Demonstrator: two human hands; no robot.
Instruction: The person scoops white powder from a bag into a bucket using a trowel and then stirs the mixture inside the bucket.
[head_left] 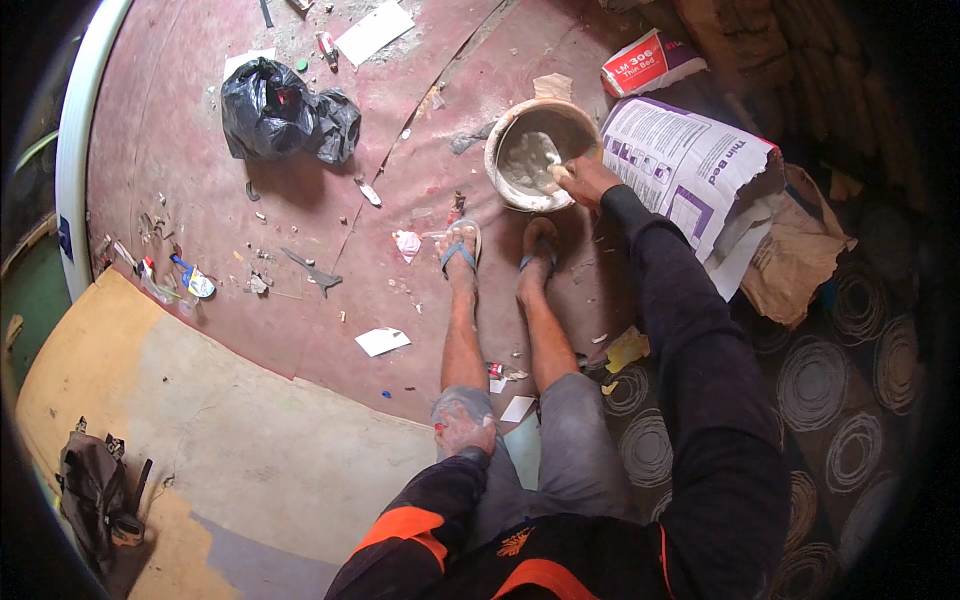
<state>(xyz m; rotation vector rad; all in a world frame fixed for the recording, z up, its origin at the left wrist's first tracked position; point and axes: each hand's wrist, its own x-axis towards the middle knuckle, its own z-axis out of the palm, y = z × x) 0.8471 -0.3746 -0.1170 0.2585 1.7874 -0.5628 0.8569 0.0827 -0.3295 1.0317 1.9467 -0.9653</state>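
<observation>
A round bucket (493, 165) with a pale, smeared rim stands on the floor just beyond my feet. Grey wet mortar (525, 158) lies inside it. My right hand (588, 183) reaches over the bucket's right rim, fingers wrapped round the handle of a trowel (541, 150). The trowel's blade is down in the mortar, coated and partly hidden. My left hand (466, 420), dusted with pale residue, rests on my left knee with its fingers laid over it, holding nothing. A torn white and purple paper sack (665, 150) lies right of the bucket, next to my right forearm.
Brown paper (800, 255) pokes out behind the sack. A torn red and white sack piece (652, 62) lies farther back. At the far left sits a black plastic bag (270, 110). Paper scraps and debris litter the reddish floor sheet. A dark bag (92, 490) rests on the board at lower left.
</observation>
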